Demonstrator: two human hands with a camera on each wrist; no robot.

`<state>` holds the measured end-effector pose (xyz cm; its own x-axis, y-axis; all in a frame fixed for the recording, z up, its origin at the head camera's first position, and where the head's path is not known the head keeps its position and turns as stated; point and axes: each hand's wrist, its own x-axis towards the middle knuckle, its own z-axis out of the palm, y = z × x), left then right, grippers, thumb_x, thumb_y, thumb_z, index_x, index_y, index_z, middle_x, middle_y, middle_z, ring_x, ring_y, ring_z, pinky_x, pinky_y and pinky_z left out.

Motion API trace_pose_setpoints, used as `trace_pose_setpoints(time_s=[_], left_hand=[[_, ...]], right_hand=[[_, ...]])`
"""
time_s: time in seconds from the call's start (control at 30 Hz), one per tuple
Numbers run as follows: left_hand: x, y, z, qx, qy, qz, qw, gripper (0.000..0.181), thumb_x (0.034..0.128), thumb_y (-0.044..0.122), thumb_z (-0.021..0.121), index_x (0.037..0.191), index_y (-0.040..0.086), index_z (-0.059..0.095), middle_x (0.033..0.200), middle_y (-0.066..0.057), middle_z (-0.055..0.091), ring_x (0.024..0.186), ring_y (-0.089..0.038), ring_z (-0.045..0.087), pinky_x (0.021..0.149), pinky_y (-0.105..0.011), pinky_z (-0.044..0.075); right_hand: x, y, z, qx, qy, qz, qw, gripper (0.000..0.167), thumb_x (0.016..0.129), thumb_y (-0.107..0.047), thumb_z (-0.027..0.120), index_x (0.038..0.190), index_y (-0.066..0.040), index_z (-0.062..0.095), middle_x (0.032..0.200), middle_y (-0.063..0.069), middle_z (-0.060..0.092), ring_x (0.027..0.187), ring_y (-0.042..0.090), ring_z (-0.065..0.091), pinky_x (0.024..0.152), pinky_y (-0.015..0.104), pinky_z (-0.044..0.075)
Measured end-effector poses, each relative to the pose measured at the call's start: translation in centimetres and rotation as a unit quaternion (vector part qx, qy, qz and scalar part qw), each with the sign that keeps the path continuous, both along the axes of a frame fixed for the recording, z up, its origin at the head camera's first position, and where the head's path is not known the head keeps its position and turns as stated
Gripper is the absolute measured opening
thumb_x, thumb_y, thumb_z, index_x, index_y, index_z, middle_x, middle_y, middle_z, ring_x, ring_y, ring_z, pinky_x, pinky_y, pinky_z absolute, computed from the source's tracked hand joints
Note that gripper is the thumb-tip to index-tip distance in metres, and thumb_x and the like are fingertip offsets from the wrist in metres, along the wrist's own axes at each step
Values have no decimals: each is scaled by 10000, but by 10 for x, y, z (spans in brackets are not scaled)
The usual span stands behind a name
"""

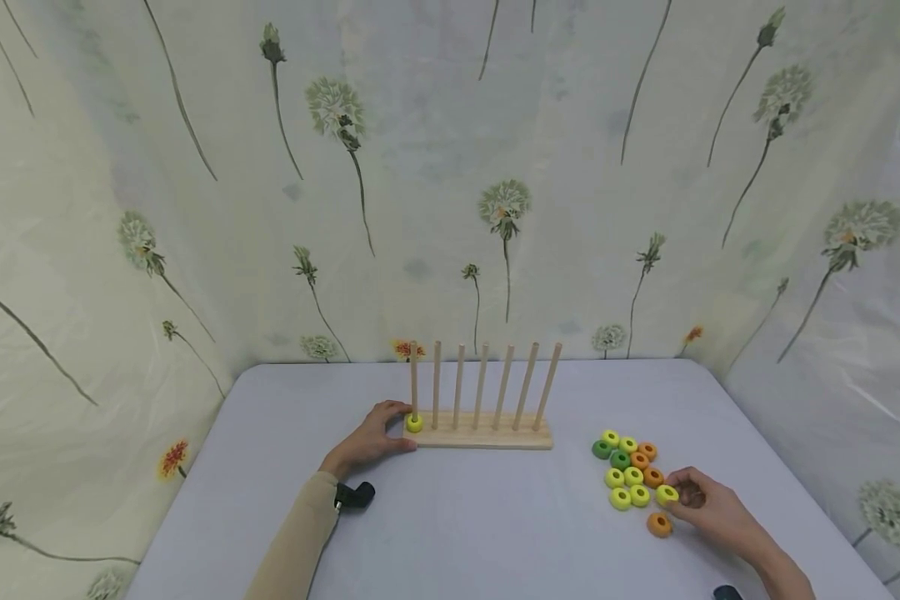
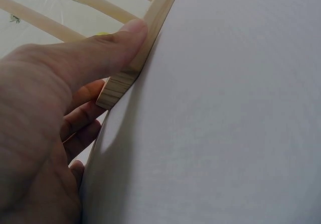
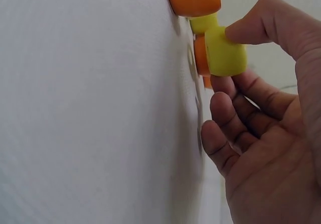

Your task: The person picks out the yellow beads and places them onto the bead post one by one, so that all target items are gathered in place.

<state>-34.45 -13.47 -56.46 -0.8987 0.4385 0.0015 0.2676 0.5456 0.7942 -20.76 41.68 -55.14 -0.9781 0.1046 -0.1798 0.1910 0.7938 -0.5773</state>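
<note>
A wooden peg rack (image 1: 487, 437) with several upright pegs stands at the table's back middle. One yellow ring (image 1: 414, 423) sits at the foot of its leftmost peg. My left hand (image 1: 375, 433) grips the rack's left end; in the left wrist view, the thumb lies on the wooden base (image 2: 118, 88) and the other fingers are behind it. At the right, my right hand (image 1: 712, 508) pinches a yellow ring (image 3: 225, 53) between thumb and finger. The right wrist view shows that ring slightly off the table. Just in front of it lies an orange ring (image 1: 659, 525).
Left of my right hand, several loose yellow rings (image 1: 620, 499), green rings (image 1: 620, 460) and orange rings (image 1: 639, 460) lie close together on the white table (image 1: 495, 525). A flower-patterned cloth (image 1: 420, 208) hangs behind the table and along its sides.
</note>
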Motion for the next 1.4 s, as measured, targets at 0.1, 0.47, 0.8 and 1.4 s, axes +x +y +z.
trace_pose_setpoints(time_s=[0.1, 0.47, 0.8, 1.4], left_hand=[[0, 0, 1, -10, 2, -9, 10000, 715, 788, 377, 789, 1394, 145, 490, 1480, -110, 373, 1430, -335, 252, 1158, -566, 217], [0, -1, 2, -52, -68, -11, 10000, 716, 791, 386, 785, 1400, 156, 485, 1485, -96, 368, 1432, -329, 248, 1156, -573, 216], [-1, 0, 0, 12, -58, -1, 10000, 725, 783, 398, 789, 1395, 149, 490, 1490, -94, 367, 1438, -328, 241, 1158, -574, 210], [-4, -1, -3, -49, -4, -51, 10000, 726, 790, 424, 776, 1399, 156, 486, 1483, -85, 377, 1431, -321, 256, 1154, -570, 225]], right_hand=[[0, 1, 1, -5, -35, -16, 10000, 568, 794, -378, 750, 1160, -8, 523, 959, 63, 552, 855, 198, 519, 687, 306, 465], [-1, 1, 4, 98, 75, 2, 9999, 544, 802, -372, 733, 1150, -8, 526, 936, 60, 531, 836, 191, 479, 662, 289, 431], [-4, -13, 26, 244, 466, 337, 9980, 413, 810, -228, 687, 1139, -32, 534, 917, 48, 518, 808, 164, 433, 585, 240, 369], [-27, -77, 62, -191, 1060, 1519, 9825, 302, 815, -185, 738, 1055, -103, 574, 873, 4, 541, 789, 174, 481, 601, 228, 401]])
